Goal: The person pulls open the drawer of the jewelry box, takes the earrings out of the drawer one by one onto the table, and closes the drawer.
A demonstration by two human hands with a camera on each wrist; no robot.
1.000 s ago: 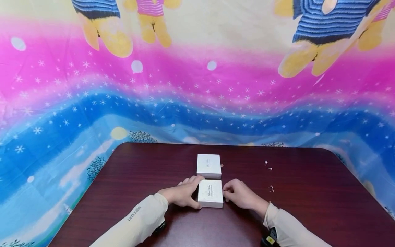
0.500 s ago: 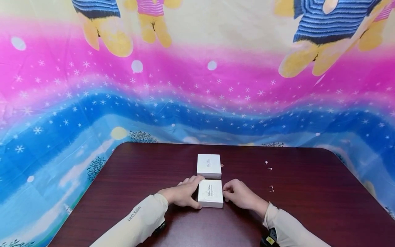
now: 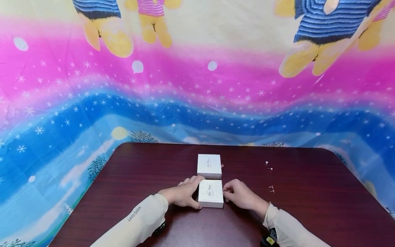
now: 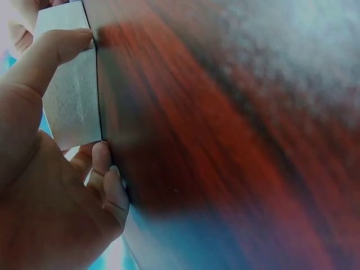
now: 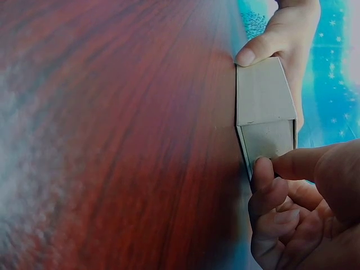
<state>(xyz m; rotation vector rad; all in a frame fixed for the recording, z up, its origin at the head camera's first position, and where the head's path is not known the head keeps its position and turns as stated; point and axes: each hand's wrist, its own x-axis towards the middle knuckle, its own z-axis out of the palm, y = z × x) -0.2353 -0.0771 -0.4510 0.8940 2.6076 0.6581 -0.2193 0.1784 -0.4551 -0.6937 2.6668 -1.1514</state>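
A small white drawer box with printed lettering lies flat on the dark wood table in the head view. My left hand grips it from the left, thumb at the near side and fingers at the far corner. The left wrist view shows the thumb pressed on the side of the sleeve. At the right end, my right hand pinches with thumb and index finger at the middle of the drawer's end face. The pull tab there is hidden between these fingertips. The other right fingers are curled in.
A second white box stands just behind, with a small ribbon tab at its right side. Two pearl stud earrings lie to the right. Nearer lies another pair of small studs. A printed cloth hangs behind the table.
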